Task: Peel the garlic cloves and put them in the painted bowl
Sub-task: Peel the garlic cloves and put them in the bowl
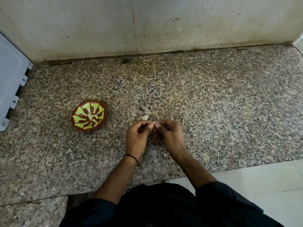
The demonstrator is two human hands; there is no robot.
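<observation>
granite counter (213, 112) holds the painted bowl (78, 112), and to its right the left hand (138, 131) and right hand (168, 131) together pinch one garlic clove (153, 123), left hand nearer the bowl.

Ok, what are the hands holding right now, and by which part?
A garlic clove: the left hand pinches its left side, the right hand its right side. Only its pale top shows between the fingers.

Speckled polished granite counter (213, 112), glossy glazed bowl (77, 126)
</observation>
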